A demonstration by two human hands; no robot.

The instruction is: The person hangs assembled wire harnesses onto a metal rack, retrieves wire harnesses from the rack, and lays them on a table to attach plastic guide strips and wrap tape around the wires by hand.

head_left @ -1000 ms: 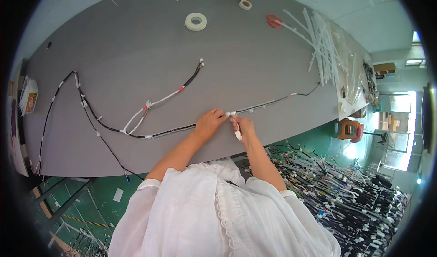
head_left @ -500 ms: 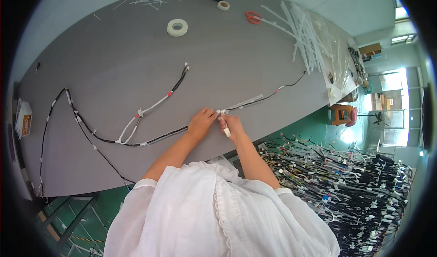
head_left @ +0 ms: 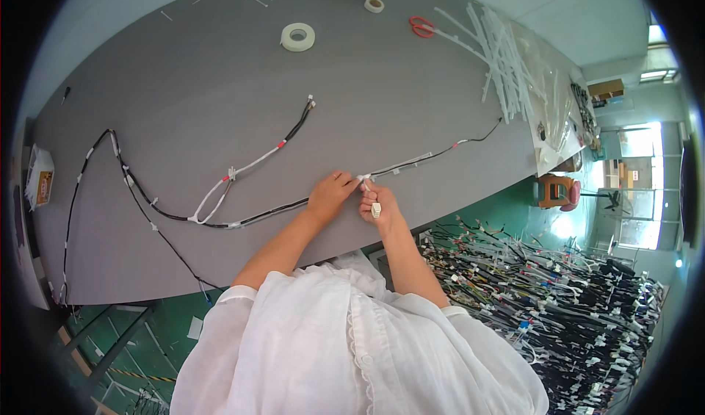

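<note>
Swung round a little since half a second earlier, the white piece (head_left: pixel 376 210) in my right hand (head_left: pixel 384 197) showed more of its blunt end and less of its length, while my left hand (head_left: pixel 328 197) had hardly shifted along the harness (head_left: pixel 279 210). Both hands met at a white joint (head_left: pixel 365 178) in it, near the front edge of the tabletop (head_left: pixel 183 84). From my side, the harness ran across in front of me, its long axis rising from lower left to upper right, with the joint just beyond my fingertips. The white piece stuck out of my right fist the other way, back toward me, so it crossed that line. My left hand kept its fingers together, pinching the harness just left of the joint; my right fingers were curled round the white piece, their tips close under the joint, and I could not tell whether they gripped that too. Of the two, my right hand was nearer the thin far end, by the white strips (head_left: pixel 507 70). A looped branch (head_left: pixel 257 160) lay off to the left, apart from both hands. Well beyond it all were the tape roll (head_left: pixel 297 46) and the scissors (head_left: pixel 421 26)
</note>
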